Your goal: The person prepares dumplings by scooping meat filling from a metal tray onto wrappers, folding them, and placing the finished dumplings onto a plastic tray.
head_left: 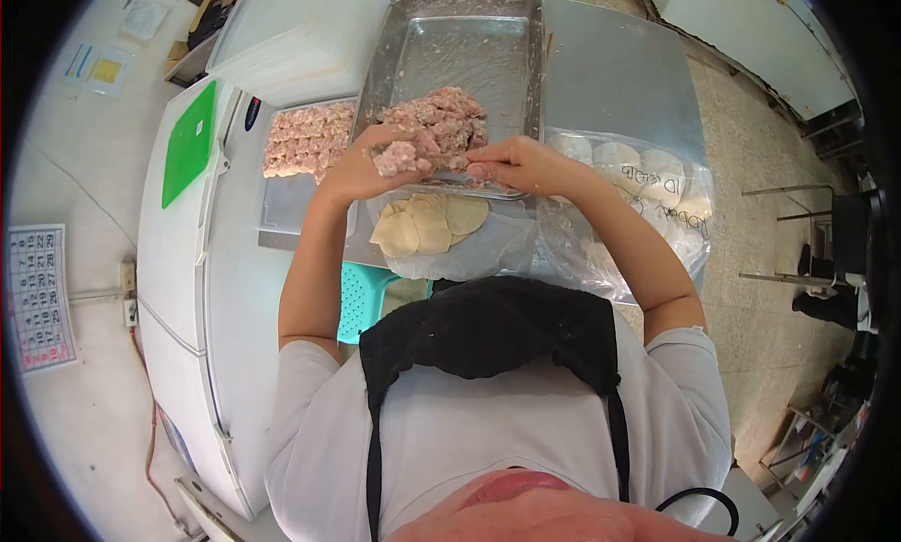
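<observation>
Ground meat filling (436,115) is heaped at the near end of a metal tray (538,63). Over the tray's near edge, my left hand (361,167) is cupped around a lump of filling (399,157). The fingers of my right hand (516,164) are pinched together at the right side of that lump, around something too small to make out. Round dough wrappers (430,225) lie overlapping on a plastic sheet (511,237) just below my hands. Rows of filled pieces (308,138) stand in a container to the left.
Stacked translucent containers (291,35) stand at the back left. A clear bag of wrappers with handwriting (648,199) lies on the metal table (619,73) at right. A white freezer (244,289) is at the left, and a teal stool (361,303) is beneath the table.
</observation>
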`<state>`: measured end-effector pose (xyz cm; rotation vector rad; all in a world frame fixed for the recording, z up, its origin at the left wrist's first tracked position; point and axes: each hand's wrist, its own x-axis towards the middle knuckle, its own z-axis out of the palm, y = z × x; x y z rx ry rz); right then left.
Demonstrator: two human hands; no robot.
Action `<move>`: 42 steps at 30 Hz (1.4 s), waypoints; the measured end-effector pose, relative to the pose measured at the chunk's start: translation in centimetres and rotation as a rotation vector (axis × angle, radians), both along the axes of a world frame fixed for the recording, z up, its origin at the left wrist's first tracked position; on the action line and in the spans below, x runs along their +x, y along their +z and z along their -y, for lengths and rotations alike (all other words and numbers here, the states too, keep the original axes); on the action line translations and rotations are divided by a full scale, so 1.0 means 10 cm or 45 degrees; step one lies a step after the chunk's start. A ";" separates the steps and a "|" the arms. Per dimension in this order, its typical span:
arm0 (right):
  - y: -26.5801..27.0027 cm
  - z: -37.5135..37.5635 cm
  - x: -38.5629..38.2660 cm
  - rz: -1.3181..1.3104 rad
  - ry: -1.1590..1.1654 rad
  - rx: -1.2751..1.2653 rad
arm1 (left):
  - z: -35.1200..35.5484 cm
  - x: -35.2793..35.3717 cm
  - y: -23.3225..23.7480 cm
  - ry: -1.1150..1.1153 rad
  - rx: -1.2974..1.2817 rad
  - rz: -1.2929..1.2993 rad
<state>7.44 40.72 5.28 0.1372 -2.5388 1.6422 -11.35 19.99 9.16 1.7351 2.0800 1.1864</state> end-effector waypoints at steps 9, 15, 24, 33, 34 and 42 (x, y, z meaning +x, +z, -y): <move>0.25 -0.18 -0.15 -0.035 -0.360 0.925 | -0.09 -0.26 -0.42 0.462 -0.332 0.547; -0.37 -0.10 -0.28 0.020 -0.387 1.120 | -0.04 -0.20 -0.47 0.517 -0.414 0.471; 0.63 0.20 0.19 0.048 -0.200 0.275 | 0.16 0.01 0.13 0.146 -0.135 0.153; 0.66 0.58 0.12 -0.322 -0.480 0.798 | 0.33 -0.28 0.08 0.221 -0.197 0.014; 0.64 0.67 0.06 -0.315 -0.493 0.801 | 0.36 -0.34 0.13 0.207 -0.196 0.015; 0.81 1.43 -0.46 -0.235 -0.412 0.732 | 1.13 -0.91 0.21 0.188 -0.372 0.194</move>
